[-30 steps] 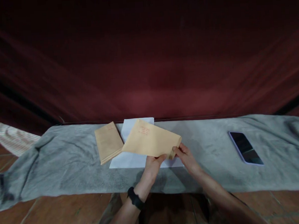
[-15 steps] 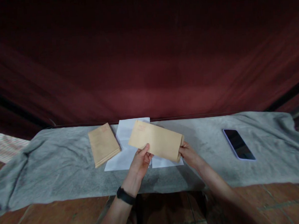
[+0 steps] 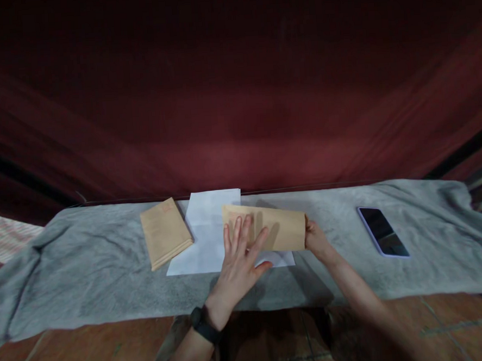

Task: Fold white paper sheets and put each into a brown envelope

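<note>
Brown envelope (image 3: 289,231) lies beneath spread left fingers (image 3: 245,236), right fingers (image 3: 310,232) gripping its end

Dark red backdrop (image 3: 237,115), grey cloth-covered surface (image 3: 104,281), reddish-brown tiled floor (image 3: 88,353), dim light

I count two hands (image 3: 236,270), one kraft envelope (image 3: 288,229), one envelope stack (image 3: 166,233), one wristwatch (image 3: 204,325), one smartphone (image 3: 383,231) toward the grey cloth's (image 3: 88,282) right edge.

Left hand (image 3: 238,266), fingers spread, over brown envelope (image 3: 290,230); right hand (image 3: 317,240) grips its right end. Folded brown stack (image 3: 166,231) left; phone (image 3: 383,231) far right.
</note>
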Demonstrator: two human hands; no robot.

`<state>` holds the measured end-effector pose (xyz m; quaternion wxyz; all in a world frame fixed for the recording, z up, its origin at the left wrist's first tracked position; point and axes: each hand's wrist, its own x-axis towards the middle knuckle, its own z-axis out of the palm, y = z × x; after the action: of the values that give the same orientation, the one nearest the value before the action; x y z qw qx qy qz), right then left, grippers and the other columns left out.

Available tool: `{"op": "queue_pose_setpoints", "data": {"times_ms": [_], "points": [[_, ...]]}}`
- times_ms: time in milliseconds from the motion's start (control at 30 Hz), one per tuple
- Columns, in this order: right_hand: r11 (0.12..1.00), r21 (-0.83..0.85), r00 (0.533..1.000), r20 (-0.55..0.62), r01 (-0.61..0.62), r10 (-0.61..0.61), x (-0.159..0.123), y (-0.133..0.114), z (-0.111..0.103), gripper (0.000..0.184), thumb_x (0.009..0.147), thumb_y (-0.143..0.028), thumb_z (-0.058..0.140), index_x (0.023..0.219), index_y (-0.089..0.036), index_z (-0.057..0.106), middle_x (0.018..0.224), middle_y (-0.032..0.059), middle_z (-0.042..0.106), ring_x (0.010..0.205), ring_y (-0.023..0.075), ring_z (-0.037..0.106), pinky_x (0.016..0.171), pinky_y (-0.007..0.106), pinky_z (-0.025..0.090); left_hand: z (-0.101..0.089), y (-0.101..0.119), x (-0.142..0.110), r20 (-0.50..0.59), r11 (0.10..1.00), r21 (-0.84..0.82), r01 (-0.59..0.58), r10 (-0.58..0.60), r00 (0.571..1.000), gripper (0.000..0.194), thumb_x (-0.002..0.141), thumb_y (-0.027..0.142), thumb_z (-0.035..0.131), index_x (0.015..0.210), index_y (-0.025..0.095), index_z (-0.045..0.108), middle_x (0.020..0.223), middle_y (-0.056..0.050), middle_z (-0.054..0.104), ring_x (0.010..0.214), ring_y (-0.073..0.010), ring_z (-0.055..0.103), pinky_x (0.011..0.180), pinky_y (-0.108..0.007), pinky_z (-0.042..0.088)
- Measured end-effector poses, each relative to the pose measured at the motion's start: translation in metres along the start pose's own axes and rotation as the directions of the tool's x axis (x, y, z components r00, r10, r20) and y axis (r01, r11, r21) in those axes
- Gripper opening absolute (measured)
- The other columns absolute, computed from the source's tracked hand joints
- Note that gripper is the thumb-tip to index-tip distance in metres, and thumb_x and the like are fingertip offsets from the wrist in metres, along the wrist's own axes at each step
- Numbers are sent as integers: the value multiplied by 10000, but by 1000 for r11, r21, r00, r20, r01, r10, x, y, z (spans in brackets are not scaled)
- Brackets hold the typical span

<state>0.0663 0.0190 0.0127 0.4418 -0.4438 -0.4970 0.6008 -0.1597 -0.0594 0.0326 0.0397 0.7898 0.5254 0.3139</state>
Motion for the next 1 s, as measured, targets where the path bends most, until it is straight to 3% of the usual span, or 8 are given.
{"op": "queue_pose_setpoints", "data": {"times_ms": [100, 300, 533, 633, 700, 800, 900, 1000], "points": [[997, 19, 990, 115, -79, 76, -5, 2, 1, 399, 601, -462, 846, 916, -227, 778, 712, 4, 762, 761, 274, 746, 663, 394, 606, -6, -2, 3, 84, 959, 264, -104, 85, 993, 1027, 710, 424, 880, 1568, 327, 324, 1686, -170, 158, 1538, -440, 136, 1197, -711, 88], [988, -45, 959, 237, -149, 155, -7, 12, -2, 315, 663, -450, 813, 870, -217, 776, 677, -17, 743, 652, 230, 720, 647, 366, 588, -6, -9, 0, 176, 961, 259, -95, 50, 983, 1082, 691, 466, 854, 1591, 297, 277, 1589, -185, 360, 1513, -429, 227, 1198, -705, 84], [993, -112, 1000, -5, 23, -23, 11, 18, -8, 392, 699, -516, 765, 942, -212, 724, 791, 10, 744, 739, 208, 674, 682, 326, 547, -5, -17, 0, 149, 959, 282, -37, -5, 989, 995, 744, 320, 778, 1598, 283, 268, 1489, -159, 483, 1380, -370, 440, 1223, -616, 147], [962, -220, 950, -230, 161, -211, 10, 8, -17, 364, 799, -564, 676, 938, -229, 702, 852, 32, 730, 807, 200, 652, 784, 335, 539, -2, -23, 0, 121, 957, 289, 6, -43, 992, 1013, 733, 345, 778, 1601, 265, 262, 1496, -163, 477, 1352, -373, 458, 1215, -597, 182], [949, -241, 927, -263, 203, -266, 4, 1, -18, 411, 865, -616, 588, 896, -224, 709, 859, 53, 730, 818, 209, 654, 825, 352, 539, 0, -25, -1, 108, 957, 289, 20, -54, 993, 1025, 728, 362, 783, 1602, 258, 258, 1504, -163, 470, 1357, -374, 450, 1215, -590, 185], [978, -168, 987, -82, 121, -136, -10, -2, -10, 515, 890, -682, 534, 899, -214, 748, 897, 79, 752, 890, 251, 680, 857, 386, 550, 1, -22, -2, 136, 959, 282, -13, -26, 990, 1017, 740, 377, 783, 1602, 264, 256, 1511, -158, 463, 1379, -368, 427, 1218, -582, 180], [990, -140, 993, 121, 11, 7, -19, 1, 3, 524, 890, -697, 548, 1030, -242, 767, 963, 69, 768, 968, 286, 693, 895, 427, 551, 1, -19, -3, 184, 957, 281, -69, 17, 983, 980, 751, 345, 778, 1593, 290, 281, 1496, -143, 477, 1380, -366, 425, 1219, -584, 174], [991, -120, 988, 149, 61, -43, -16, 4, 6, 538, 937, -686, 473, 1136, -269, 747, 1081, 58, 762, 1077, 278, 674, 1004, 441, 506, -4, -26, 0, 163, 950, 306, -53, 3, 987, 943, 770, 306, 756, 1590, 277, 291, 1460, -148, 506, 1351, -364, 451, 1217, -579, 174]]}}
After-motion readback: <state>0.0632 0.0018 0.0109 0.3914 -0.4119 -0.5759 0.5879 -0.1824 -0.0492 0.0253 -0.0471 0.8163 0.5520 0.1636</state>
